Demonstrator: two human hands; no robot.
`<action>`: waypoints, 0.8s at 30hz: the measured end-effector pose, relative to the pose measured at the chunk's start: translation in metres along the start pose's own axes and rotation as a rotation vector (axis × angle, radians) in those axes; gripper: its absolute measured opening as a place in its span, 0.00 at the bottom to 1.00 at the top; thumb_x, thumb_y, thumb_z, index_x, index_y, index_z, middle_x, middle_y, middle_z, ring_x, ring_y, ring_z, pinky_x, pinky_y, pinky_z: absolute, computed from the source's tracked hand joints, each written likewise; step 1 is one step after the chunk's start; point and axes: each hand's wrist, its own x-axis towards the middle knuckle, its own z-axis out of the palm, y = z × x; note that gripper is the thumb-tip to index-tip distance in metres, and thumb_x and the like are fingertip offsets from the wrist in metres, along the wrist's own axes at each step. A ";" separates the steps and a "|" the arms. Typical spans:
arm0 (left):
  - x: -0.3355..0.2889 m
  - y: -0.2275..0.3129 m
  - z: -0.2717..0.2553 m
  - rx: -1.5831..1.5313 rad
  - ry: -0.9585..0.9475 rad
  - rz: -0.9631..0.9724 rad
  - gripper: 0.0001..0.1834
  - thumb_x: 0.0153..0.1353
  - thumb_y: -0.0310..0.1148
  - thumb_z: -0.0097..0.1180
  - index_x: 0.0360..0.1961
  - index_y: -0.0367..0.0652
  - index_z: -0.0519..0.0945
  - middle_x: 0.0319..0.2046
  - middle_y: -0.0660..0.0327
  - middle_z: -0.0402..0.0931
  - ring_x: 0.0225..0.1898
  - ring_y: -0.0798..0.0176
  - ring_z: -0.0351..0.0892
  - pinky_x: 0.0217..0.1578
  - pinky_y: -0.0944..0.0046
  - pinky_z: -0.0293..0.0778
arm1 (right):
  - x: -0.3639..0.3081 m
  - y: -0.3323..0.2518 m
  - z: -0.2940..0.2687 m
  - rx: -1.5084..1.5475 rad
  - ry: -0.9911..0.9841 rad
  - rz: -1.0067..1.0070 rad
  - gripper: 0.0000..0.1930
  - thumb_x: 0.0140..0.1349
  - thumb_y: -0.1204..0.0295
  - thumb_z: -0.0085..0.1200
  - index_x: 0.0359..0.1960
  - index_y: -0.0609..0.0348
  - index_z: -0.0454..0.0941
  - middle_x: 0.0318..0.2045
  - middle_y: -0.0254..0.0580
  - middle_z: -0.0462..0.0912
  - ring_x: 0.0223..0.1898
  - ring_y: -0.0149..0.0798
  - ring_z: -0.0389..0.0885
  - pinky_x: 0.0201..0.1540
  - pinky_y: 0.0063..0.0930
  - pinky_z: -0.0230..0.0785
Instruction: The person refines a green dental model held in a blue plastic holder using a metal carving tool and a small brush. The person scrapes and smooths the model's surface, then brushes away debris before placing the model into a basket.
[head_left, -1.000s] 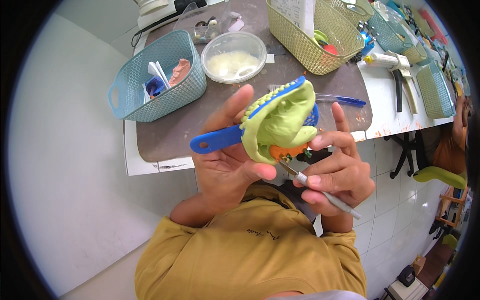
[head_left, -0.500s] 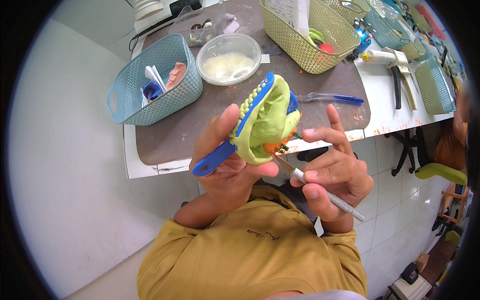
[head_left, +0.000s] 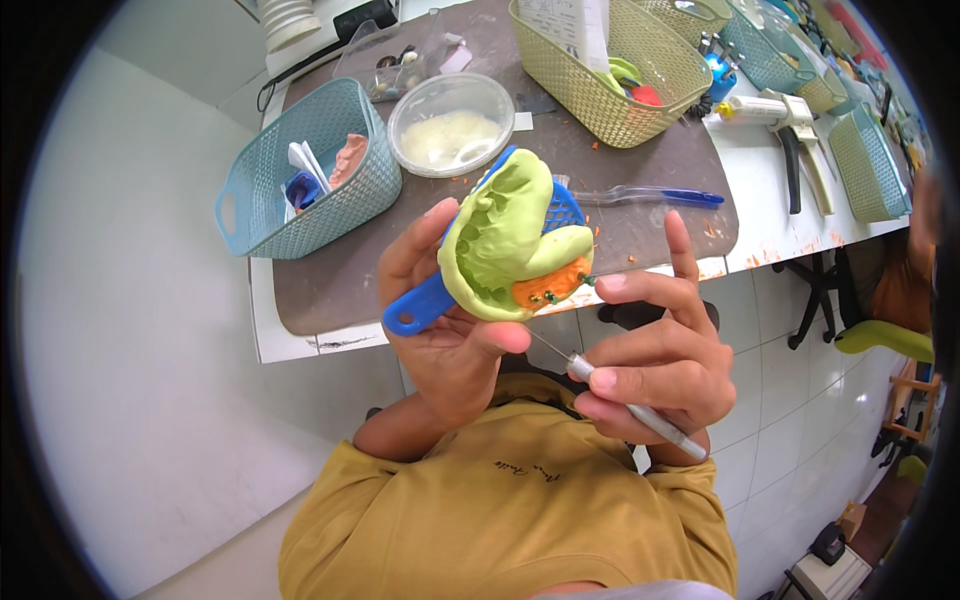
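My left hand (head_left: 440, 350) grips a dental impression tray (head_left: 420, 306), blue with a short handle, in front of my chest. Light green impression material (head_left: 487, 240) fills it, with tooth hollows facing up. An orange patch (head_left: 545, 287) lies on its near right side, and a few small dark green metallic pins stick out of it. In my right hand (head_left: 665, 365) is a craft knife (head_left: 650, 420) with a silver handle, held like a pen. Its thin blade points at the near edge of the green material. My right index fingertip is at the rightmost pin.
A blue basket (head_left: 300, 235) with a pink dental model stands at left, beside a round clear tub (head_left: 450, 125) of whitish contents. Behind are beige baskets (head_left: 600, 100). A blue-handled brush (head_left: 660, 196) and a dispensing gun (head_left: 790, 130) lie at right. Orange scraps dot the table mat (head_left: 340, 290).
My left hand has tilted the tray so that the tooth hollows and orange patch face up more. The knife has shifted slightly left and down, its blade now seen edge-on.
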 end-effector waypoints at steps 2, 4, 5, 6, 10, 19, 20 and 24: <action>0.000 0.002 -0.001 0.016 0.005 -0.038 0.51 0.46 0.36 0.74 0.66 0.36 0.55 0.58 0.52 0.70 0.59 0.60 0.72 0.57 0.62 0.73 | -0.001 0.000 -0.001 -0.020 0.009 -0.004 0.13 0.46 0.70 0.72 0.32 0.45 0.80 0.26 0.24 0.84 0.50 0.43 0.82 0.70 0.63 0.43; 0.002 0.002 0.000 0.006 0.010 -0.044 0.51 0.46 0.36 0.75 0.66 0.35 0.55 0.58 0.52 0.70 0.59 0.60 0.72 0.57 0.63 0.73 | -0.001 -0.001 -0.001 -0.041 0.029 0.010 0.14 0.46 0.69 0.72 0.33 0.45 0.80 0.26 0.25 0.83 0.48 0.42 0.82 0.69 0.63 0.45; 0.003 0.002 0.001 0.001 0.013 -0.047 0.51 0.46 0.36 0.75 0.66 0.35 0.55 0.58 0.52 0.70 0.59 0.60 0.72 0.57 0.63 0.73 | -0.001 -0.002 0.000 -0.052 0.040 0.018 0.14 0.45 0.69 0.72 0.33 0.45 0.79 0.26 0.25 0.83 0.48 0.42 0.82 0.69 0.62 0.46; 0.003 0.002 0.002 -0.005 0.014 -0.057 0.51 0.47 0.35 0.74 0.66 0.35 0.55 0.58 0.52 0.70 0.58 0.60 0.72 0.57 0.63 0.73 | -0.002 -0.003 -0.002 -0.036 0.038 0.017 0.14 0.45 0.70 0.72 0.33 0.46 0.79 0.27 0.27 0.83 0.46 0.41 0.83 0.68 0.61 0.50; 0.009 0.004 -0.006 0.002 0.015 -0.105 0.47 0.51 0.35 0.72 0.65 0.34 0.55 0.57 0.53 0.70 0.57 0.60 0.74 0.56 0.61 0.74 | -0.002 0.003 -0.012 0.025 0.237 -0.025 0.14 0.47 0.73 0.71 0.34 0.50 0.79 0.29 0.37 0.82 0.38 0.39 0.83 0.57 0.51 0.69; 0.027 0.011 -0.039 -0.084 0.089 -0.338 0.31 0.68 0.45 0.51 0.65 0.39 0.59 0.57 0.54 0.70 0.56 0.58 0.74 0.53 0.54 0.77 | 0.055 0.021 -0.069 -0.720 -0.192 -0.122 0.12 0.47 0.82 0.61 0.36 0.64 0.81 0.34 0.44 0.79 0.32 0.39 0.79 0.32 0.30 0.74; 0.028 0.011 -0.039 -0.096 0.082 -0.345 0.31 0.68 0.45 0.51 0.65 0.39 0.59 0.57 0.54 0.70 0.56 0.58 0.74 0.53 0.54 0.77 | 0.063 0.020 -0.069 -0.814 -0.304 -0.122 0.12 0.47 0.83 0.61 0.36 0.64 0.81 0.33 0.44 0.79 0.32 0.40 0.80 0.32 0.30 0.74; 0.029 0.009 -0.042 -0.164 0.040 -0.382 0.32 0.68 0.45 0.51 0.66 0.39 0.57 0.58 0.54 0.68 0.57 0.58 0.74 0.54 0.55 0.76 | 0.081 0.028 -0.055 -0.936 -0.526 -0.088 0.11 0.49 0.83 0.58 0.37 0.64 0.78 0.32 0.41 0.79 0.35 0.42 0.81 0.31 0.33 0.74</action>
